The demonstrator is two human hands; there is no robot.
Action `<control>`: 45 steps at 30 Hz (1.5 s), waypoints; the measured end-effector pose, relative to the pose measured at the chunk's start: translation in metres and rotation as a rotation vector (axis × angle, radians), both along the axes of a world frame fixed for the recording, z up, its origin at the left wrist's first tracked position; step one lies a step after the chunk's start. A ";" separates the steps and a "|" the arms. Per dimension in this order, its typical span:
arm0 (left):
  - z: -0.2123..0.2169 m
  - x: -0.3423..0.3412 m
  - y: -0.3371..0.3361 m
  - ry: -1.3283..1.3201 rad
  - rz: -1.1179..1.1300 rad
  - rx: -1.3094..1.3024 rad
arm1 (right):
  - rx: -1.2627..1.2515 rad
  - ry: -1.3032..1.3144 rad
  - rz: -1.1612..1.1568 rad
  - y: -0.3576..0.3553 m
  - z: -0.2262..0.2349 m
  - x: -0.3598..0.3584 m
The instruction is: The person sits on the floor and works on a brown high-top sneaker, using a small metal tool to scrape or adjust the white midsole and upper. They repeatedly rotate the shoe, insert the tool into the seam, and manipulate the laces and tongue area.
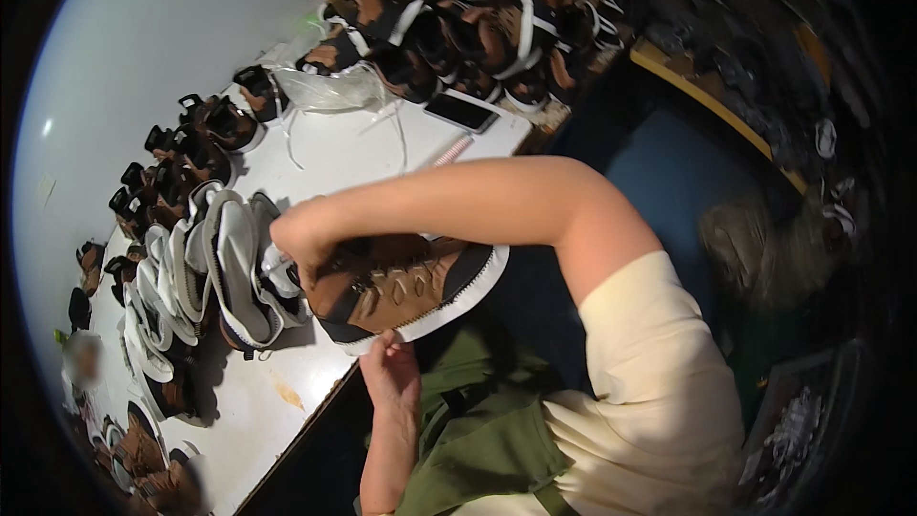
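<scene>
A brown and black shoe (pixel 406 289) with tan laces and a white sole is tilted on its side at the table's front edge, its lace side toward me. My left hand (pixel 392 371) pinches the lower edge of the white sole between thumb and fingers. Reaching across from the right, my right hand (pixel 304 234) curls over the collar end; its fingertips are partly hidden by the shoe. Beside that hand is crumpled white material (pixel 279 272), and I cannot make out whether it belongs to the shoe. My right forearm covers the shoe's upper edge.
Close on the left stands a row of shoes with pale linings (pixel 239 268) on the white table (pixel 287 430). Behind it are more brown and black shoes (pixel 196 148). A shoe pile (pixel 458 24), a clear plastic bag (pixel 334 88) and a phone (pixel 461 113) lie farther back.
</scene>
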State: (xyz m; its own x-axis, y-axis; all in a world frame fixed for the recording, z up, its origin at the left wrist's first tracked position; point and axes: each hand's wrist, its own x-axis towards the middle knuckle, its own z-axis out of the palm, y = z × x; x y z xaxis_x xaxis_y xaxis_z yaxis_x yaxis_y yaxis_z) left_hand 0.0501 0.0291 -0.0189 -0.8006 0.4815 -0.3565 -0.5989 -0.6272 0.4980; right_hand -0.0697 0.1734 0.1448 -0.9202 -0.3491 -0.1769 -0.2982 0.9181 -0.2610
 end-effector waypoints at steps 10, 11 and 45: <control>-0.019 0.011 0.019 0.169 -0.204 0.023 | 0.227 0.758 0.509 -0.032 -0.016 0.122; -0.019 0.005 0.023 0.187 -0.170 0.025 | 0.187 0.773 0.478 -0.028 -0.016 0.121; -0.032 -0.037 -0.035 0.116 -0.206 -0.330 | -0.308 0.709 -0.313 0.212 -0.112 0.012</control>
